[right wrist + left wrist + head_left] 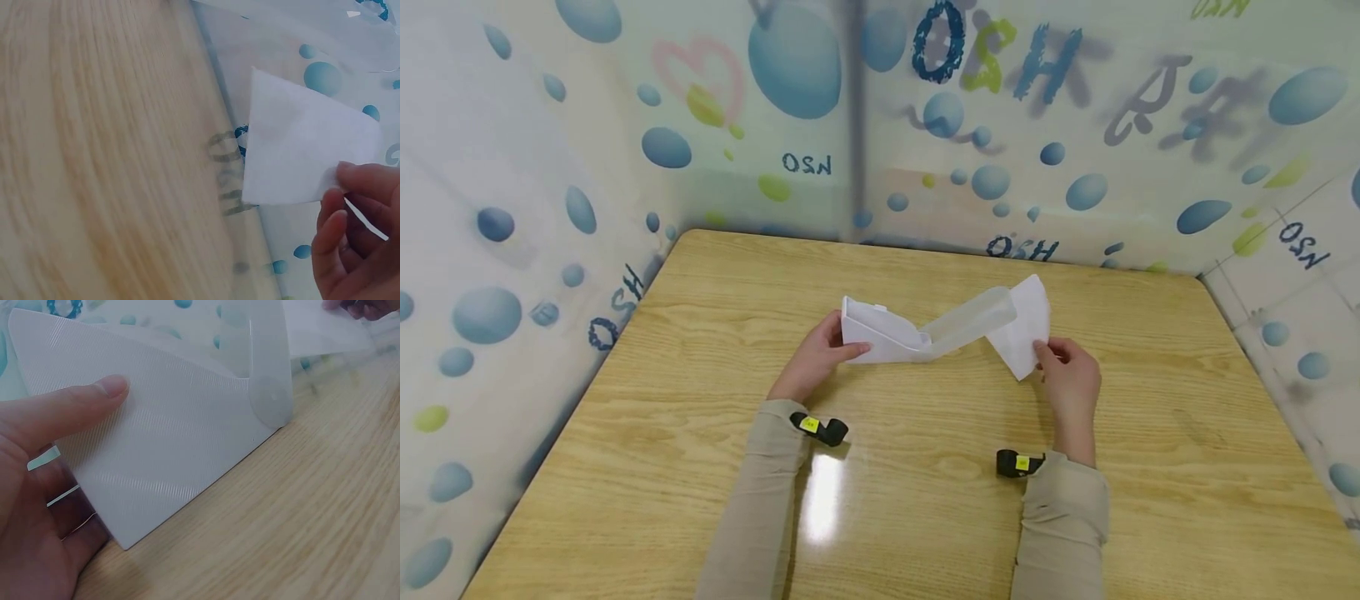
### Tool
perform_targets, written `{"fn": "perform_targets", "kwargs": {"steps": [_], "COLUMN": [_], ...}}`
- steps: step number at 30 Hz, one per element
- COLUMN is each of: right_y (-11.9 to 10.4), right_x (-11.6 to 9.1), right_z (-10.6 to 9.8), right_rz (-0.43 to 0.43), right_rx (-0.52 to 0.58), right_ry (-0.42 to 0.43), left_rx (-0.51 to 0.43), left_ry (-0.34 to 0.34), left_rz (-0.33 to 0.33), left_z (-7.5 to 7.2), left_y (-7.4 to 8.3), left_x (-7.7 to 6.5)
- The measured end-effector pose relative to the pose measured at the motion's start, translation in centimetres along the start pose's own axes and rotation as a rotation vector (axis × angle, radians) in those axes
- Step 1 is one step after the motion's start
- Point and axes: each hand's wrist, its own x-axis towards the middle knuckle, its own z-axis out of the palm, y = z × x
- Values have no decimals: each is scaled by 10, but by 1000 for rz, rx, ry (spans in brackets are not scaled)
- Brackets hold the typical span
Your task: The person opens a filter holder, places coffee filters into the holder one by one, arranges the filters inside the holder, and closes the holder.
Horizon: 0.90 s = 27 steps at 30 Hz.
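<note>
My left hand grips the left end of a white plastic holder, low over the table. The thumb lies across its finely ribbed side panel in the left wrist view, with the other fingers beneath and behind. A translucent strip runs from the holder's right end up to a thin white panel, which it overlaps in the head view. With thumb and fingertips, my right hand pinches that panel's right edge. In the right wrist view the panel appears flat, smooth and four-sided, raised at a tilt.
Under both hands spreads a wood-grain table. Patterned walls with blue spots and letters enclose its back and sides. Black wrist cameras with yellow labels sit by the left sleeve and right sleeve.
</note>
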Motion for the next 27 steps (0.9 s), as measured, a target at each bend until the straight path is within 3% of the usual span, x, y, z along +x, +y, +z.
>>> {"fn": "perform_targets", "kwargs": {"steps": [12, 18, 27], "right_y": [-10, -16, -20], "right_x": [-3, -5, -9], "right_z": [-4, -9, -10], "right_rz": [-9, -57, -209], "right_rx": [366, 430, 524], "right_ry": [120, 178, 254], "left_rx": [-6, -3, 12], "left_ry": [-1, 0, 3], "left_rz": [-1, -1, -12], "left_z": [0, 1, 0], "left_y": [2, 2, 2], "left_x": [-1, -1, -1]}}
